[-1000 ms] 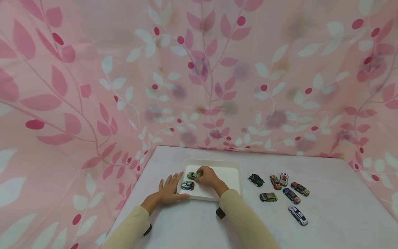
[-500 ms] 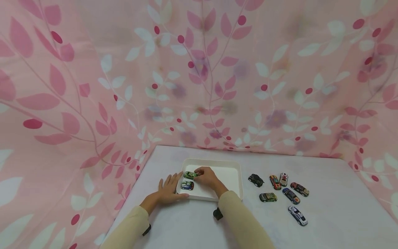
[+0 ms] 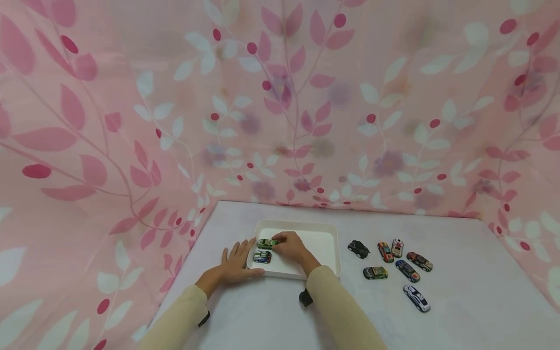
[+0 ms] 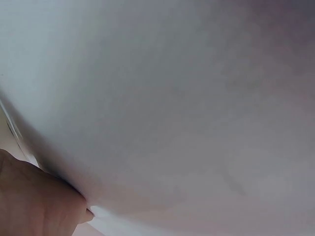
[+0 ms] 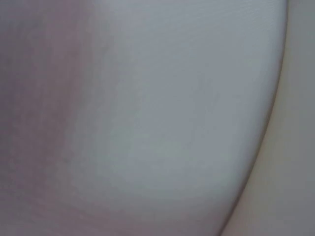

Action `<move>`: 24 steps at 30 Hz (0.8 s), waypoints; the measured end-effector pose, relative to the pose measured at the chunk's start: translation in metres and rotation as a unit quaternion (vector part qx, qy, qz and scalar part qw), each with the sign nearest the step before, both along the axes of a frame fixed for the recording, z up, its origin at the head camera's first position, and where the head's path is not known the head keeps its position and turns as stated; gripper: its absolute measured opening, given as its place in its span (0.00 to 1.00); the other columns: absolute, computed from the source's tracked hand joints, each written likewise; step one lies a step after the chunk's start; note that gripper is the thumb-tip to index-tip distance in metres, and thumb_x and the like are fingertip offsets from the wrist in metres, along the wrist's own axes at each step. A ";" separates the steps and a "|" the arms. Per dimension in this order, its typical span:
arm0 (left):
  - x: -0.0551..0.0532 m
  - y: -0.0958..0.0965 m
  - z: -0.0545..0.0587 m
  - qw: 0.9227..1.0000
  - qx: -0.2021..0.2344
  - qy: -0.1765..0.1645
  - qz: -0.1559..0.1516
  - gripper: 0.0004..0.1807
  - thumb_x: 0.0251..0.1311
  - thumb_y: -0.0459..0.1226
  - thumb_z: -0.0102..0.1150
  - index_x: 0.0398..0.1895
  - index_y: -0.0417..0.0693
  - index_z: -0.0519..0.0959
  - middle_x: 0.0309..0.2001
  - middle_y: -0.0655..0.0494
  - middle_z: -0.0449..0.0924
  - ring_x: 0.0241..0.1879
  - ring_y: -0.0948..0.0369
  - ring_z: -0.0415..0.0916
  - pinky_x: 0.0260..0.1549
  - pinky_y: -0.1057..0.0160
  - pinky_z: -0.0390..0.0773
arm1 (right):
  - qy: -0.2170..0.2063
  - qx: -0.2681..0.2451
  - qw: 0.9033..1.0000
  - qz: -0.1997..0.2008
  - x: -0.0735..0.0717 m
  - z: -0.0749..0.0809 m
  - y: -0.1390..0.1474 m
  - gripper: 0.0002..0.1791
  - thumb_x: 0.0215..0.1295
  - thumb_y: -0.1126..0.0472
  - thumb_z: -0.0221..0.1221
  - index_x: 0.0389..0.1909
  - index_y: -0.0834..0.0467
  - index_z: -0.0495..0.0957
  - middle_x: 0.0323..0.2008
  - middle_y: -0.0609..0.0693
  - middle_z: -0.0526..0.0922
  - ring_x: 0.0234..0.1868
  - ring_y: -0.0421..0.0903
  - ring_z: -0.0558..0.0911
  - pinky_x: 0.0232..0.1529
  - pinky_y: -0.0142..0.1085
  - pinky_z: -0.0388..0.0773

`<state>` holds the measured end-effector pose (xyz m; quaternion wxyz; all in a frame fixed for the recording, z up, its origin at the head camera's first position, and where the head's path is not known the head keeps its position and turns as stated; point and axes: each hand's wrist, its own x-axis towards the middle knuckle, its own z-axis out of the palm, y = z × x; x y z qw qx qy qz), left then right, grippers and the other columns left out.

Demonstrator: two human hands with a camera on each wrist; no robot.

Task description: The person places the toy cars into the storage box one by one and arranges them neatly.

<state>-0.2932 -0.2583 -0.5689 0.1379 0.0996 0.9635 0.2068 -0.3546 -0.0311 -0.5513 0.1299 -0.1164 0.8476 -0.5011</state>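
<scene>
The right hand (image 3: 292,248) pinches the green car (image 3: 265,244) at the tray's (image 3: 317,245) ten o'clock; a stray nudge could bump the blue-and-white car (image 3: 262,256) at its six o'clock. The left hand (image 3: 236,266), fingers spread at the tray's nine o'clock, might shift it by leaning.

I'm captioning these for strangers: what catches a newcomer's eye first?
Probably the pink leafy backdrop, filling most of the head view. Next, the white tray below, where the right hand holds a green toy car. Then the seven cars on the table, right of the tray.
</scene>
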 end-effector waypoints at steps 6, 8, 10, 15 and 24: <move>-0.001 0.000 0.007 1.000 0.004 -0.008 0.002 0.64 0.46 0.78 0.51 0.80 0.65 0.35 0.80 0.46 0.39 0.79 0.42 0.32 0.69 0.32 0.27 | -0.005 -0.009 1.000 -0.008 -0.001 0.003 0.000 0.16 0.59 0.62 0.69 0.48 0.58 0.85 0.41 0.51 0.86 0.42 0.43 0.80 0.51 0.42 0.77; 0.000 0.001 0.011 1.000 0.002 -0.009 -0.001 0.63 0.47 0.77 0.52 0.80 0.64 0.35 0.80 0.45 0.40 0.79 0.42 0.33 0.69 0.31 0.29 | -0.006 -0.012 1.000 -0.011 -0.001 0.004 0.000 0.15 0.58 0.62 0.69 0.47 0.58 0.85 0.41 0.52 0.86 0.42 0.43 0.80 0.51 0.42 0.77; 0.001 0.002 0.012 1.000 -0.001 -0.009 -0.003 0.63 0.48 0.77 0.51 0.80 0.64 0.36 0.80 0.45 0.40 0.79 0.41 0.33 0.69 0.31 0.29 | -0.007 -0.013 1.000 -0.016 0.000 0.003 0.000 0.15 0.58 0.62 0.70 0.47 0.58 0.85 0.40 0.51 0.86 0.41 0.42 0.80 0.51 0.41 0.77; 0.003 0.004 0.016 1.000 -0.008 -0.012 -0.003 0.62 0.49 0.76 0.52 0.80 0.63 0.37 0.80 0.45 0.41 0.78 0.41 0.35 0.69 0.30 0.32 | -0.002 -0.018 1.000 -0.024 0.000 0.000 0.000 0.15 0.56 0.61 0.71 0.46 0.58 0.86 0.39 0.51 0.87 0.40 0.42 0.79 0.50 0.41 0.77; 0.006 0.005 0.021 1.000 -0.015 -0.018 -0.006 0.62 0.50 0.76 0.51 0.80 0.63 0.36 0.80 0.45 0.40 0.79 0.41 0.35 0.69 0.30 0.33 | -0.006 -0.024 0.999 -0.030 0.002 0.001 -0.001 0.16 0.56 0.60 0.71 0.45 0.60 0.85 0.39 0.52 0.86 0.41 0.43 0.80 0.50 0.41 0.77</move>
